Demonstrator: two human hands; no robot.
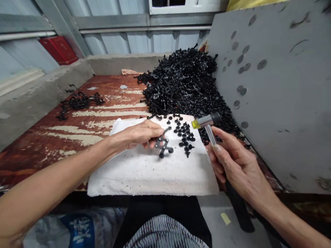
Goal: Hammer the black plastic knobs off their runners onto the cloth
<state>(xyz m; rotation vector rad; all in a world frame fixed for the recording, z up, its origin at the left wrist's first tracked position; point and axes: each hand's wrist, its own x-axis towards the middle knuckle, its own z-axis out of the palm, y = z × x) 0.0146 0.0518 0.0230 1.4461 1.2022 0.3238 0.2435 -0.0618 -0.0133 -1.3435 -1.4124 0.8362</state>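
Observation:
My left hand point(146, 133) pinches a black scissor-like linkage point(163, 144) of crossed bars with round ends, held just above a white cloth point(150, 175). My right hand point(232, 158) is closed around a small mallet point(207, 121). Its metal head has a yellow face on one side and a black one on the other, and its dark handle slants down below my hand. Between the two hands, several small black round-headed pegs point(184, 132) lie scattered on the cloth.
Behind the cloth rises a big heap of black linkages and parts point(181, 82). A smaller tangle of linkages point(80, 100) lies at left on the worn red-brown tabletop point(108, 106). A grey panel point(271, 96) stands at right. A red box point(59, 50) sits on the ledge.

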